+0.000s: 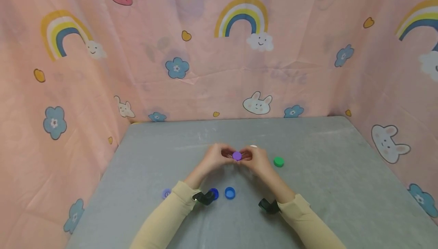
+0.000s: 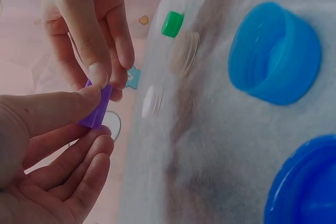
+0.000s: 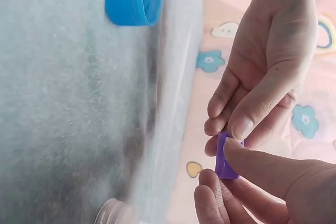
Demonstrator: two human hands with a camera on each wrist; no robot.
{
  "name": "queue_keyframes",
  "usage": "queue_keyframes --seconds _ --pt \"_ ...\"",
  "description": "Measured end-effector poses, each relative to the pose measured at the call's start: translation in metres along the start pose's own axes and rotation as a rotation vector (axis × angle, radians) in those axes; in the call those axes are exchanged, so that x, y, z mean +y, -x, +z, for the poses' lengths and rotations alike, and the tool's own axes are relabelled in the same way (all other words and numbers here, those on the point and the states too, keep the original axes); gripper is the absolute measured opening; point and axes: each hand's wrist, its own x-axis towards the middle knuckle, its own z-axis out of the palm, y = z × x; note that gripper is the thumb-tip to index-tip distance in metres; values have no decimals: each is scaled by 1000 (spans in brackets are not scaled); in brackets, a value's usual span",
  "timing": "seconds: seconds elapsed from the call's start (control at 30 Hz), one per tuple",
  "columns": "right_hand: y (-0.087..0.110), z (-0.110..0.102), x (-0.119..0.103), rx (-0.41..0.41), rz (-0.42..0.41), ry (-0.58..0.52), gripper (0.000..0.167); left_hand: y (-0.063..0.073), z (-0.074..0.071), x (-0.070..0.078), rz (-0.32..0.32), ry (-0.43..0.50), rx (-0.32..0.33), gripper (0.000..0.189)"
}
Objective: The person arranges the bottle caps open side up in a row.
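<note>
Both hands meet over the middle of the table, holding one purple bottle cap (image 1: 237,156) between them. My left hand (image 1: 215,154) pinches it from the left, its thumb lying along the cap (image 2: 95,113) in the left wrist view. From the other side my right hand (image 1: 256,159) pinches it with thumb and fingers. The right wrist view has the cap (image 3: 227,162) edge-on, both thumbs pressed against it close together. The cap is held up above the table.
On the grey table (image 1: 325,188), a green cap (image 1: 278,162) lies right of the hands. A white cap (image 1: 253,146) shows behind the right hand. Nearer are a light blue cap (image 1: 230,193), a dark blue cap (image 1: 214,193) and a lavender cap (image 1: 166,193). Pink curtains (image 1: 205,89) enclose the table.
</note>
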Motion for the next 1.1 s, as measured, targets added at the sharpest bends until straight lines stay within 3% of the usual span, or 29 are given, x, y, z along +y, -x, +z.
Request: queue_keyframes --seconds 0.43,0.8,1.1 --pt "24 -11 -1 -47 -17 45 25 17 6 8 43 -7 -37 25" --pt "33 -24 3 -151 -92 -49 24 30 12 13 69 -10 -81 24" --pt "46 -26 5 -199 -48 -24 26 40 21 14 111 6 -94 26"
